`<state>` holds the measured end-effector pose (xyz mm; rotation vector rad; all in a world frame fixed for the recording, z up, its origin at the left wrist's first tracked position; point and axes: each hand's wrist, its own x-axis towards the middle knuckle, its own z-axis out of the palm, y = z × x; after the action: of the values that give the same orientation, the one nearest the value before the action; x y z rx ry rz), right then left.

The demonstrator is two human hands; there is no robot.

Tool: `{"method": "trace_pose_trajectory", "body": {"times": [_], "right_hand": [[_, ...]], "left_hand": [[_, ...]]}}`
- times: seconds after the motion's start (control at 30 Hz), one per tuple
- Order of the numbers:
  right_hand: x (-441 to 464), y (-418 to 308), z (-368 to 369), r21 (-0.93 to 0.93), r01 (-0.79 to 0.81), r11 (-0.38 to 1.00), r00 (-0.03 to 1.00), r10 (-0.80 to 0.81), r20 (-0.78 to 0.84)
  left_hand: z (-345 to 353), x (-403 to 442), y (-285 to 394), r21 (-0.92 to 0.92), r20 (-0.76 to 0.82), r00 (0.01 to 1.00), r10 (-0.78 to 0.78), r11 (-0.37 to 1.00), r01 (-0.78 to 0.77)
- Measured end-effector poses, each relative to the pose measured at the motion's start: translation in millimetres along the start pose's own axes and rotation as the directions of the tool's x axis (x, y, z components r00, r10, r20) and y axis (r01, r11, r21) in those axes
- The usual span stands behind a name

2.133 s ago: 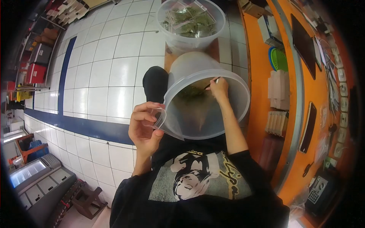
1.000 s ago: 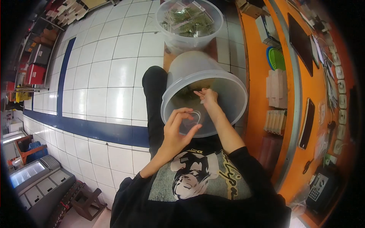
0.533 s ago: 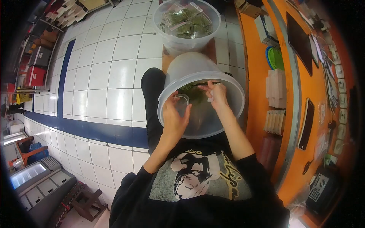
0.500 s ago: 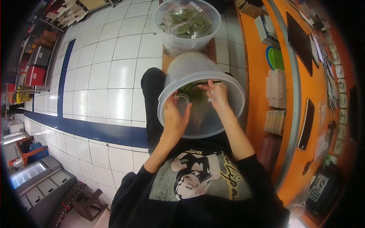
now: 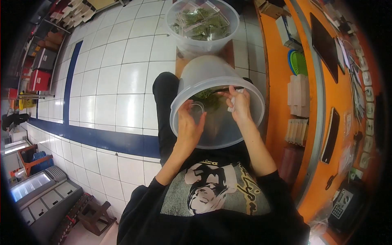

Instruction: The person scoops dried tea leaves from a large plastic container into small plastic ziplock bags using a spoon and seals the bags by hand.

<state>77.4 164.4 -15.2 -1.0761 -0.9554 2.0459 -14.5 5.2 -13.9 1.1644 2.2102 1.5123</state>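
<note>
A large translucent plastic tub (image 5: 216, 132) lies tipped on its side between my knees, its mouth towards me. Loose green, leafy or mossy material (image 5: 208, 97) is inside it. My left hand (image 5: 188, 124) is at the left of the mouth, fingers and thumb curved round a small clear cup (image 5: 198, 107) with a rounded rim. My right hand (image 5: 240, 104) reaches in from the right, gripping a crumpled white tissue or cloth (image 5: 233, 103) against the palm. A thin dark tool (image 5: 220, 89) extends from its fingers over the green material; its exact kind is unclear.
Ahead stands a second translucent tub (image 5: 173, 34) with several clear packets of green material (image 5: 202, 22), on a wooden support (image 5: 234, 51). An orange counter (image 5: 300, 179) with shelves runs along the right. White tiled floor (image 5: 118, 81) spreads to the left, with a stool (image 5: 96, 216) behind.
My right hand has shifted slightly right and its fingers have moved a little. The left hand keeps nearly the same pose at the cup. The whole view has shifted slightly.
</note>
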Motion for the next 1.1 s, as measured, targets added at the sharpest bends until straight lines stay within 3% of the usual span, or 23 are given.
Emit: {"method": "trace_pose_trajectory", "body": {"times": [0.13,0.23,0.33,0.4,0.43,0.47,0.53,0.6,0.67,0.73,0.8,0.83,0.9,1.0,1.03,1.07,1.1], "right_hand": [[-10.4,-8.9,4.0,-0.061,0.035,0.997,0.999,-0.034,0.016],[-17.2,-13.9,9.1,-0.187,0.118,0.975,0.993,-0.121,-0.006],[-21.4,-12.1,9.1,-0.373,0.187,0.909,0.982,-0.172,0.073],[-33.9,-9.2,19.1,-0.475,0.583,0.658,0.812,-0.483,0.327],[-37.9,-12.1,18.0,-0.562,0.669,0.486,0.742,-0.468,0.48],[-42.5,-13.2,18.4,-0.562,0.669,0.486,0.742,-0.469,0.478],[-52.1,-15.6,20.4,-0.454,0.829,0.328,0.559,-0.53,0.638],[-59.2,-24.4,19.8,-0.434,0.862,0.263,0.501,-0.576,0.646],[-61.7,-28.0,14.8,-0.464,0.852,0.244,0.477,-0.725,0.496],[-61.4,-26.2,3.1,-0.523,0.819,0.238,0.535,-0.647,0.544],[-66.8,-26.5,7.1,-0.755,0.616,0.225,0.758,-0.43,0.49],[-67.6,-22.5,6.5,-0.755,0.615,0.226,0.758,-0.431,0.489],[-65.6,-14.4,7.5,-0.745,0.51,0.431,0.86,-0.258,0.44],[-70.6,-12.3,21.1,-0.59,0.597,0.544,0.78,-0.219,0.587],[-69.2,-11.9,21.6,-0.644,0.651,0.402,0.758,-0.288,0.586],[-68.0,-14.8,21.2,-0.643,0.651,0.403,0.757,-0.289,0.586],[-67.1,-20.6,18.9,-0.689,0.693,0.213,0.719,-0.265,0.642]], "left_hand": [[6.2,5.4,-4.4,0.077,0.025,1.0,0.013,0.997,-0.015],[7.5,6.9,-7.7,0.138,0.052,0.998,0.037,0.989,-0.044],[9.5,11.4,-8.0,0.143,0.081,0.995,0.054,0.988,-0.066],[10.8,13.6,-7.9,0.108,0.092,0.993,0.07,0.991,-0.08],[11.0,14.3,-8.6,0.11,0.106,0.991,0.077,0.99,-0.089],[11.0,15.2,-9.3,0.113,0.12,0.989,0.084,0.989,-0.098],[11.3,17.2,-10.8,0.127,0.1,0.991,0.091,0.987,-0.103],[10.0,17.5,-12.0,0.141,0.077,0.993,0.093,0.985,-0.103],[8.1,16.9,-11.9,0.233,0.043,0.995,0.091,0.967,-0.099],[9.2,15.6,-5.9,0.146,0.004,0.992,0.125,0.982,-0.124],[12.2,14.4,-3.6,0.058,-0.034,0.987,0.157,0.986,-0.154],[14.4,12.9,-5.3,0.007,-0.024,0.985,0.17,0.985,-0.17],[15.3,13.5,-6.1,-0.041,-0.02,0.982,0.187,0.981,-0.188],[12.1,10.2,-4.2,-0.026,0.075,0.962,0.263,0.965,-0.262],[11.1,9.8,-2.3,-0.026,0.074,0.971,0.226,0.974,-0.225],[10.1,10.0,-0.7,-0.027,0.073,0.979,0.19,0.982,-0.189],[9.1,10.1,-0.4,-0.026,0.072,0.979,0.19,0.982,-0.189]]}}
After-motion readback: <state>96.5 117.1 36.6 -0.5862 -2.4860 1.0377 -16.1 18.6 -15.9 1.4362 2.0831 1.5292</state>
